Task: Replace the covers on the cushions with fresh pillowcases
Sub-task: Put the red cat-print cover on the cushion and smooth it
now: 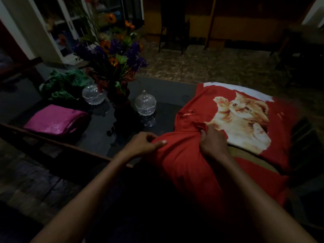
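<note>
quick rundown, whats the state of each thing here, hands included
left hand: pinching the red cover
right hand: gripping bunched red cover
red cover: bunched, rumpled
lidded glass bowl: closed
pink cloth: folded on the table
green cloth: crumpled

Two bare arms come up from the bottom of the frame toward the middle. No sleeves cover them as far as the picture shows. The left hand (146, 143) has a short, pale thumbnail. The right hand (213, 142) wears no rings that can be seen.
</note>
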The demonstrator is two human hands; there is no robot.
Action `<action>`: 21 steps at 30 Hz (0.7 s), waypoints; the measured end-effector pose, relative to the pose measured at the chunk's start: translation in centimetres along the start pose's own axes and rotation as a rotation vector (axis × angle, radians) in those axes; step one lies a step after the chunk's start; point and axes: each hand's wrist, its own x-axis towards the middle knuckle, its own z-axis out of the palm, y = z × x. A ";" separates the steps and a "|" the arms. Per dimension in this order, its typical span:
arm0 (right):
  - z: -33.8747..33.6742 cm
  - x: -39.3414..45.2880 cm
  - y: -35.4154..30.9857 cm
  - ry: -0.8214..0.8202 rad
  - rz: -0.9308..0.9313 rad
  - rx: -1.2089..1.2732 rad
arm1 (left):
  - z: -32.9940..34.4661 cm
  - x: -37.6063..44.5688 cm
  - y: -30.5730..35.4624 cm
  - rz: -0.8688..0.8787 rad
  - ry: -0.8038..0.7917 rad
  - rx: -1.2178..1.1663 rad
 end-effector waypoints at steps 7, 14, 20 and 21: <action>-0.4 0.0 -0.3 -0.049 -0.043 0.021 | 0.5 0.4 -0.2 -0.123 0.209 -0.049; -0.2 -0.7 -0.2 -0.065 -0.091 -0.010 | 1.5 3.6 1.5 -0.090 0.271 -0.034; 0.4 -0.1 0.6 -0.011 -0.027 0.049 | 1.5 2.7 -0.2 -0.148 0.183 -0.167; 0.4 -0.1 0.6 -0.006 -0.026 0.054 | 1.2 2.3 -0.3 -0.159 0.253 -0.129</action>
